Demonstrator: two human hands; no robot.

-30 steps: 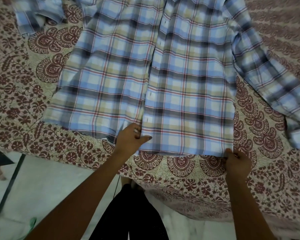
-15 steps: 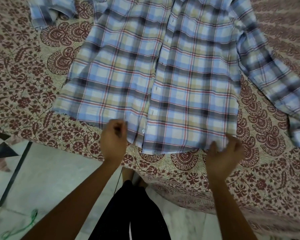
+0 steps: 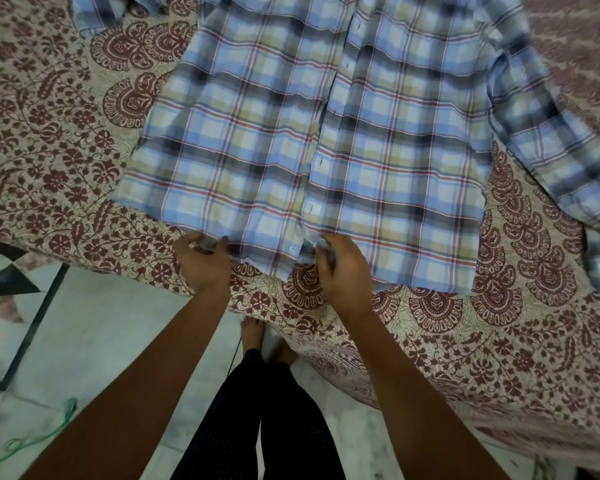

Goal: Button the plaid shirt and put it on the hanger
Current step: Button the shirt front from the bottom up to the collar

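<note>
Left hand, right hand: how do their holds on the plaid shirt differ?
The left hand grips the hem of the plaid shirt partway along a panel; the right hand pinches it at the centre front. The left hand holds the button panel, the right hand the buttonhole panel. Both curl round the bottom edge.

Dim, soft indoor light falls evenly, its source not to be told; shadows are faint and diffuse. The pale floor (image 3: 84,323) at lower left carries only a mild sheen. The plaid shirt (image 3: 378,150) is softened by motion blur, worst along the top of the frame. Wide-angle distortion bends the bedspread (image 3: 49,150) toward the left and right edges, and colours look muted
</note>
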